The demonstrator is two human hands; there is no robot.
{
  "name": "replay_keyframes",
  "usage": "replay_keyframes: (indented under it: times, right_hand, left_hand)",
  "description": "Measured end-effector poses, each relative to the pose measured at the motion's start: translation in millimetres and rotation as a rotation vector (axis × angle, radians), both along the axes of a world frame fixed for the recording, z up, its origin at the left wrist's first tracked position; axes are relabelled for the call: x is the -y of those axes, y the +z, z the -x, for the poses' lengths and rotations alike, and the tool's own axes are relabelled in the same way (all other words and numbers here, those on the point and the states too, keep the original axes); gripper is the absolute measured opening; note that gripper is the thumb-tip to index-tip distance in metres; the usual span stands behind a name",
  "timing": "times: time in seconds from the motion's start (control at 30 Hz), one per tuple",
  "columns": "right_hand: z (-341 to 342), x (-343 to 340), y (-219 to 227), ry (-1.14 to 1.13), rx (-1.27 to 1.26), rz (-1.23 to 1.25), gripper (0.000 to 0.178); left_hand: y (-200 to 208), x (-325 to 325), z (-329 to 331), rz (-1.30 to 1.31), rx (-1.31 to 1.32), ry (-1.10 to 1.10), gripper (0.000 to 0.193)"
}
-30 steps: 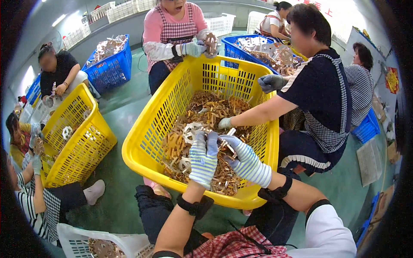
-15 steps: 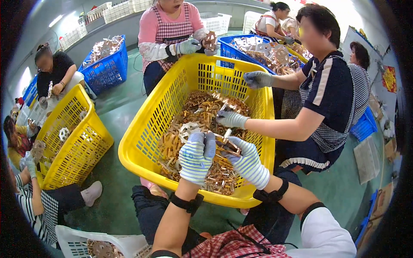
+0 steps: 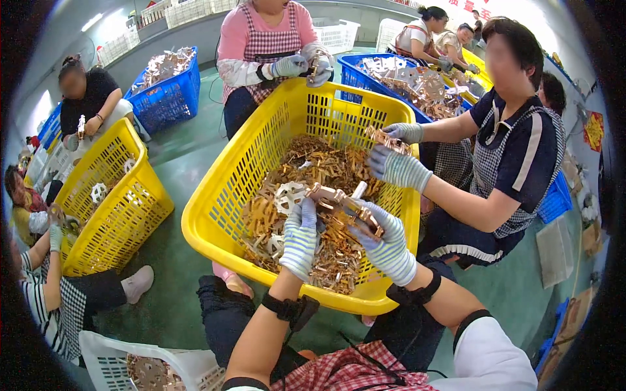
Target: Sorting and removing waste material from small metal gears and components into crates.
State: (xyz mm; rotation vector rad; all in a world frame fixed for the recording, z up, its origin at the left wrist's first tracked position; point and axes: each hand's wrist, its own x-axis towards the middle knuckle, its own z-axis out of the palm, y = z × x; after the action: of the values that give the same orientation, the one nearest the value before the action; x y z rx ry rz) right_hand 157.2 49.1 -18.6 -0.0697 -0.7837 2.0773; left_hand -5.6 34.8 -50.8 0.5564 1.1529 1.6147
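Observation:
My left hand (image 3: 300, 242), in a striped knit glove, pinches the left end of a copper-coloured stamped metal part (image 3: 338, 197). My right hand (image 3: 389, 244), gloved alike, closes on its other end. A short pale rod (image 3: 359, 189) sticks up beside my right fingers; whether I hold it cannot be made out. Both hands are over a yellow slatted basket (image 3: 218, 240), whose bottom is covered with small brass and copper-coloured scraps (image 3: 336, 266). A whitish openwork metal piece (image 3: 289, 197) shows just beyond my left fingers, and a second one (image 3: 276, 245) lies left of that hand.
Across the basket, a co-worker's gloved hands (image 3: 398, 163) hold a copper-coloured part at its right rim. Another person's gloved hands (image 3: 303, 68) hold one at the far rim. Blue baskets (image 3: 166, 98) stand behind, a second yellow basket (image 3: 124, 212) at left, a white basket (image 3: 107, 365) near left.
The copper-coloured part between my hands has turned and shows more of its face. The co-worker on the right has drawn back from the scraps to the rim, both hands on a part.

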Motion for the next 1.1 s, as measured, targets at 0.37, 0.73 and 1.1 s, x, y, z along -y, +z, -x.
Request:
replay_keyframes:
  times: [0.37,0.73,1.1]
  right_hand:
    - [13,4,26,-0.998,0.963,-1.019,0.038]
    - [-27,-40,17,-0.111,0.766,-0.254,0.041]
    - [-10,-12,19,-0.281,0.829,-0.443,0.057]
  left_hand:
    - [15,4,9,-0.149,0.036,0.034,0.022]
    - [-3,6,37,-0.315,-1.433,0.079,0.05]
    - [14,15,11,-0.198,0.556,-0.078,0.02]
